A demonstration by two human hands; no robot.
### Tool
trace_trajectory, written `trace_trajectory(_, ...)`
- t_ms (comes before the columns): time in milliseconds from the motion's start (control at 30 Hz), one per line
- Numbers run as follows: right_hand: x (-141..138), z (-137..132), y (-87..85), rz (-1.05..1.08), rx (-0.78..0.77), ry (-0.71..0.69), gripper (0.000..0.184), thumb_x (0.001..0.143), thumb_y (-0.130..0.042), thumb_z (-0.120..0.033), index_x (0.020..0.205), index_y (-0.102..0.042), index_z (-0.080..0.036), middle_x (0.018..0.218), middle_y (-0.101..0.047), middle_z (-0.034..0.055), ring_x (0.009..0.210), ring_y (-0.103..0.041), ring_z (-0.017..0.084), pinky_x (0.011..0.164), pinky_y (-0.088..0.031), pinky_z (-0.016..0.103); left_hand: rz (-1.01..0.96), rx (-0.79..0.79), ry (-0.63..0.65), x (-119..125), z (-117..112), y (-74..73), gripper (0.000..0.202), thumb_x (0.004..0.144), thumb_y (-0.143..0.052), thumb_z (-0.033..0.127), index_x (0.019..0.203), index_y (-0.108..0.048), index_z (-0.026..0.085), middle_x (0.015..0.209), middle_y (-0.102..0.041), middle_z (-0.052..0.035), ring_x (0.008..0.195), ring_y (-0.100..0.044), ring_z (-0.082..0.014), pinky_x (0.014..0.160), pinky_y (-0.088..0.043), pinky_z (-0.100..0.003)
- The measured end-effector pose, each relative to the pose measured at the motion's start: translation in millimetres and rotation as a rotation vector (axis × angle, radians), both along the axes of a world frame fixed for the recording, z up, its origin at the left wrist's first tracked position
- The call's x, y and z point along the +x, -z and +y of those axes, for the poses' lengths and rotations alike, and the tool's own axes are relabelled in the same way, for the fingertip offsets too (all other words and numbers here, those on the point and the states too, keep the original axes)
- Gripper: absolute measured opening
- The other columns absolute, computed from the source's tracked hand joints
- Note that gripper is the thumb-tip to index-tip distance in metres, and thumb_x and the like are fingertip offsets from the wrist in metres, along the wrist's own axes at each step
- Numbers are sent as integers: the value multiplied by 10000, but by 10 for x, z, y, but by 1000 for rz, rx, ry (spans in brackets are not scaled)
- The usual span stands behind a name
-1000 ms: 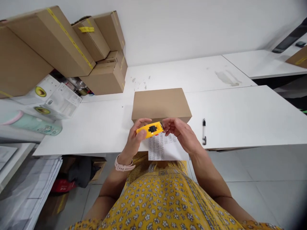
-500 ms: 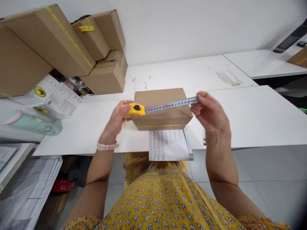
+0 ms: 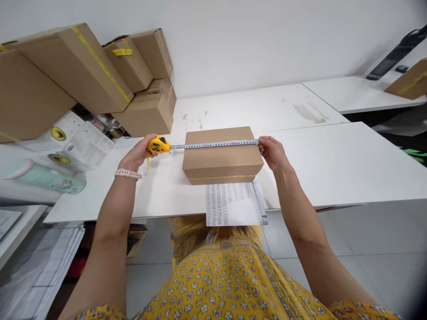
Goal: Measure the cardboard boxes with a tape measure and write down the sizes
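A closed brown cardboard box [image 3: 222, 158] with yellow tape along its front lies on the white table [image 3: 333, 160]. My left hand [image 3: 138, 152] grips a yellow tape measure case [image 3: 159, 145] left of the box. Its metal blade [image 3: 213, 144] stretches across the box top. My right hand [image 3: 271, 152] pinches the blade's end at the box's right edge. A printed sheet of paper [image 3: 231, 203] lies in front of the box, overhanging the table edge.
Several cardboard boxes [image 3: 90, 71] are stacked at the back left, above white printed cartons [image 3: 76, 138] and a pale green cylinder [image 3: 50, 175]. A second white table [image 3: 350, 91] stands at the right rear with another brown box [image 3: 408, 82]. Stacked papers [image 3: 36, 262] lie low on the left.
My hands drew the blade out of the tape measure case, moved apart and lowered it across the box top. The left hand went further left, the right settled at the box's right edge.
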State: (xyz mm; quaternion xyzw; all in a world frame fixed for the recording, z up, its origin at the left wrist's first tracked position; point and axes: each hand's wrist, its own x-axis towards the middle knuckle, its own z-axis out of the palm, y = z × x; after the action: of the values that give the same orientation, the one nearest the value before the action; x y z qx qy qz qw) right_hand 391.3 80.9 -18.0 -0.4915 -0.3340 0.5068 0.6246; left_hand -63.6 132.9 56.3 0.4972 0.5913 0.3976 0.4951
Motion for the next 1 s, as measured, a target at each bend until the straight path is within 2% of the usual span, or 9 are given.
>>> trace_trajectory(233,-104,33,-48,-134,-48,10,228,629,-763,-306,800,-626,-244,674,-509,-61,631,-447,108,547,-389,230,-2,7,42,169,-40,96,367,823,-643,510,843,-683,145,711,-686,-74,480,-529,-125,402,-342,-220)
trace_trajectory(433,-175,66,20,-164,-114,13,241,642,-771,-339,791,-610,-240,770,-570,-41,628,-439,105,538,-385,244,56,93,115,374,-103,79,377,836,-659,541,829,-679,165,714,-692,-68,496,-555,-134,414,-337,-232)
trace_trajectory(600,-151,62,69,-224,-111,13,257,677,-774,-389,740,-578,-235,809,-614,-22,649,-481,117,529,-397,253,40,66,93,401,-128,57,367,844,-649,540,831,-660,173,733,-701,-71,484,-549,-131,414,-339,-230)
trace_trajectory(833,-175,15,-38,-407,-95,73,214,723,-762,-356,671,-617,-207,718,-614,0,685,-518,139,574,-417,281,48,94,99,406,-133,91,381,848,-632,536,839,-675,158,718,-679,-60,476,-548,-125,402,-339,-226)
trace_trajectory(933,-168,18,-85,-518,-73,86,210,727,-770,-322,641,-622,-199,671,-594,1,666,-509,142,569,-408,293,53,118,86,425,-155,45,368,845,-655,512,811,-686,147,697,-679,-62,477,-542,-121,412,-347,-230)
trace_trajectory(1000,-137,28,-135,-548,-52,91,203,734,-777,-323,661,-634,-199,667,-588,2,659,-508,143,574,-421,301,48,150,82,446,-222,-47,355,844,-680,489,785,-696,140,687,-686,-66,484,-536,-116,427,-369,-230)
